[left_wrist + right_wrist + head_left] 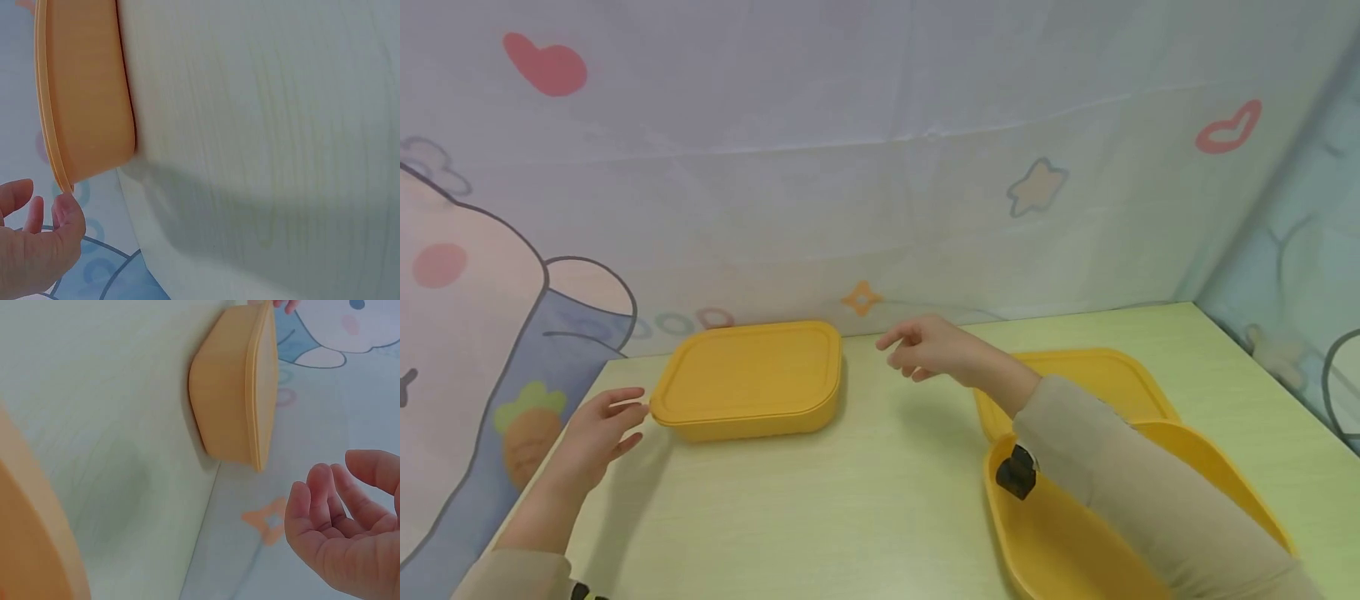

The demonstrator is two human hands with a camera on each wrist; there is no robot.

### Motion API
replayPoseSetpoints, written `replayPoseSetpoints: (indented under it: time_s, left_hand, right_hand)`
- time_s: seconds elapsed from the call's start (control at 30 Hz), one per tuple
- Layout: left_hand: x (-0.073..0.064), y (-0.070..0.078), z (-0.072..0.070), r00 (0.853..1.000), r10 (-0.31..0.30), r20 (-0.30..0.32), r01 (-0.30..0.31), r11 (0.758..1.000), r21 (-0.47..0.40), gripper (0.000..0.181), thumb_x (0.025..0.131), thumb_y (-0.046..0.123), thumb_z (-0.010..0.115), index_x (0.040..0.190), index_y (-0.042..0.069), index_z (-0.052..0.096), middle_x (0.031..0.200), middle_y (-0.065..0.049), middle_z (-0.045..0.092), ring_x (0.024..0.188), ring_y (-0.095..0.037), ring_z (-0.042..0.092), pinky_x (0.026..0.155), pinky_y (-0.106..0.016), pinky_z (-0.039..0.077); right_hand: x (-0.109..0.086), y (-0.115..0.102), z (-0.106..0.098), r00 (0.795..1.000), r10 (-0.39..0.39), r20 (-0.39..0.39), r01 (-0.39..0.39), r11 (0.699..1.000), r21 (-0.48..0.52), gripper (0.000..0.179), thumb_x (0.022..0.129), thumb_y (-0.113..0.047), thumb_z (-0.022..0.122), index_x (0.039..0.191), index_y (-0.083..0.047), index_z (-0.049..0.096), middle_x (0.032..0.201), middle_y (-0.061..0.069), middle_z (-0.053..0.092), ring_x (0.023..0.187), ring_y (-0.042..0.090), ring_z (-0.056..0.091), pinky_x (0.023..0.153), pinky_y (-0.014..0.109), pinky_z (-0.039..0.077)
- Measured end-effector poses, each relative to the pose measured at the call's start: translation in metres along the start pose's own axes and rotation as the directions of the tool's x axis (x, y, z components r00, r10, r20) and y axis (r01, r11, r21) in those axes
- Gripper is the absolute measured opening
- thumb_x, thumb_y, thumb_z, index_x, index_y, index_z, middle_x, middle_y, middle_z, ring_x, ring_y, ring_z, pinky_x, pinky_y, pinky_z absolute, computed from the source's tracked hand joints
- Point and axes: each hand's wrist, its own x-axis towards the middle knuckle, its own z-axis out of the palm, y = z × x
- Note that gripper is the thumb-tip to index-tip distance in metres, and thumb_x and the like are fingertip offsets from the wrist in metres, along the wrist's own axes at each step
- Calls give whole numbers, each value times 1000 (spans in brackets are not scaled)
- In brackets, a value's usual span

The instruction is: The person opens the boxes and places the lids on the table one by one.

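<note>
A yellow plastic storage box with its lid on stands at the back left of the table. At its left front corner is my left hand, fingers loosely bent. In the left wrist view, a fingertip of that hand is right by the lid's corner; whether it touches, I cannot tell. My right hand hovers to the right of the box, apart from it. Its relaxed fingers hold nothing, as the right wrist view shows the hand beside the closed box.
Under my right forearm stands an open yellow container, partly hidden by the sleeve. Behind it lies a flat yellow lid. A printed cloth hangs along the back of the pale table, with another cloth on the right.
</note>
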Motion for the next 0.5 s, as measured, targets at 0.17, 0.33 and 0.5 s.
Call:
replayPoseSetpoints:
  time_s: [0.17,0.33,0.5]
  left_hand:
    - [2,0,0,1000,6,30,-6,1000,-10,46,105,12,52,141,-12,35,95,20,55,87,5,54,79,-17,54]
    - [6,0,1,1000,-6,29,6,1000,-9,53,106,13,51,144,-15,28,94,18,55,87,4,53,78,-17,54]
    - [8,-2,2,999,-42,5,42,998,-44,50,105,14,53,143,-12,33,91,17,55,86,3,53,77,-17,55]
  right_hand:
    - [5,-1,4,999,24,-32,-23,1000,22,38,99,-7,58,136,1,58,94,4,59,87,21,56,92,38,55]
    - [12,0,9,997,43,-69,-39,997,67,37,98,-5,59,135,2,58,90,2,57,78,16,54,85,33,56]
    - [18,2,15,994,60,-91,-50,993,104,36,98,-4,59,133,3,58,86,1,56,73,14,53,79,28,56]
